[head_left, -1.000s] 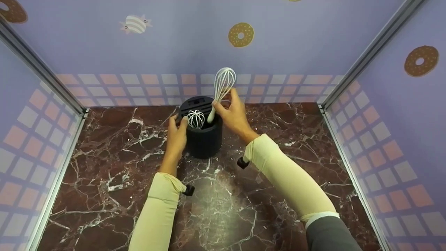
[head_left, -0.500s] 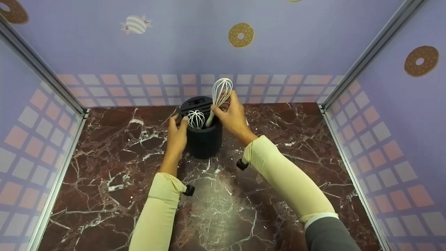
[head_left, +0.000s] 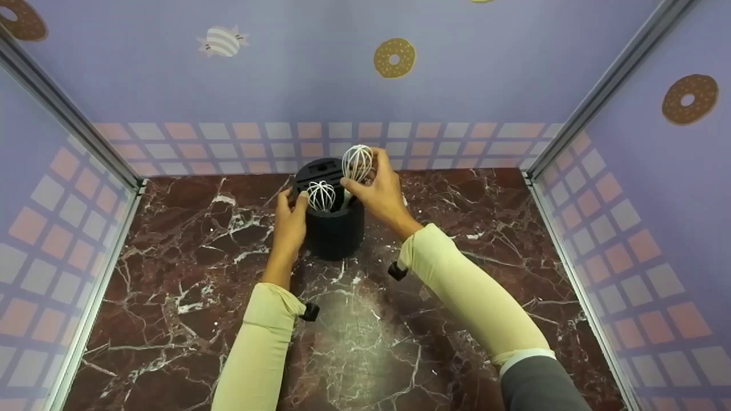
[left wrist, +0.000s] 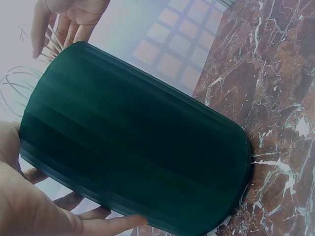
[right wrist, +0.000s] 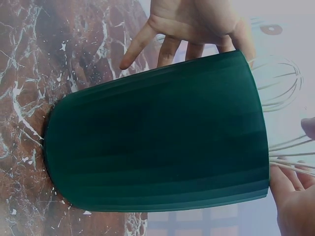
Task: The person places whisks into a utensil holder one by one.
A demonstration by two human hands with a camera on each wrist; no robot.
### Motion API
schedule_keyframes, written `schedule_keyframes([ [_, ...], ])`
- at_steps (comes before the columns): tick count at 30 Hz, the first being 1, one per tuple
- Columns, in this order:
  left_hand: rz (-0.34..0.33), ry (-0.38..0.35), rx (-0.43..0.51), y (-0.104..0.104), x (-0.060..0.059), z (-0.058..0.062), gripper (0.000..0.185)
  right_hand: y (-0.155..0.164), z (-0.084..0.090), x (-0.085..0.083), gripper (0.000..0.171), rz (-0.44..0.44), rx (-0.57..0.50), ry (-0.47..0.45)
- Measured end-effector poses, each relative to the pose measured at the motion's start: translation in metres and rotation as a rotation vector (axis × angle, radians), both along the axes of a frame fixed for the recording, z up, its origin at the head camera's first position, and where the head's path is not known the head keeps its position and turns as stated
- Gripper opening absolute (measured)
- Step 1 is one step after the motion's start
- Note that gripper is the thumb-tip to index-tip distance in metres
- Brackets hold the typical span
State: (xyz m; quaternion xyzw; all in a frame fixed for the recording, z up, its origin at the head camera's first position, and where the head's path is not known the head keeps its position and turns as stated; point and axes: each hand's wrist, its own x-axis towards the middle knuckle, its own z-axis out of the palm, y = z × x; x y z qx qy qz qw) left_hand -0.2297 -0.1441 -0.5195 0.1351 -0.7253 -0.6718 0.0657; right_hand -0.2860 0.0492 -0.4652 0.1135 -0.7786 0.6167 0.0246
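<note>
The right hand [head_left: 381, 191] is pinching the white whisk [head_left: 356, 165], standing near-upright, wires up, handle seemingly inside the dark holder [head_left: 334, 228]; the left hand [head_left: 290, 221] is gripping the holder's side.

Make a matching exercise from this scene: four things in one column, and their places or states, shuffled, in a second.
Things:
1. left hand
2. right hand
3. small whisk
4. dark holder

States:
A. stands on the marble top
B. pinches the larger whisk
C. sits in the holder, no hand gripping it
D. grips the holder's side

Pairs: 1-D, 2-B, 3-C, 4-A
</note>
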Motion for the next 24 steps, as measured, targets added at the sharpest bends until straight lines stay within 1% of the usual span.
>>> schedule_keyframes([
  [5, -0.001, 0.002, -0.004, -0.0002, -0.0014, -0.0015, 0.057, 0.0016, 0.0002, 0.0019, 0.071, 0.007, 0.009, 0.007],
  [12, 0.005, -0.005, -0.017, -0.0005, -0.0015, -0.0025, 0.056, 0.0018, -0.0040, 0.0022, 0.070, 0.053, -0.053, 0.028],
  [19, 0.015, 0.011, -0.015, -0.0007, -0.0020, -0.0028, 0.054, 0.0035, -0.0068, 0.0040, 0.069, 0.091, -0.060, 0.034],
  [24, 0.022, 0.002, -0.023, -0.0009, -0.0027, -0.0027, 0.054, 0.0061, -0.0075, 0.0070, 0.067, 0.112, -0.078, 0.042],
])
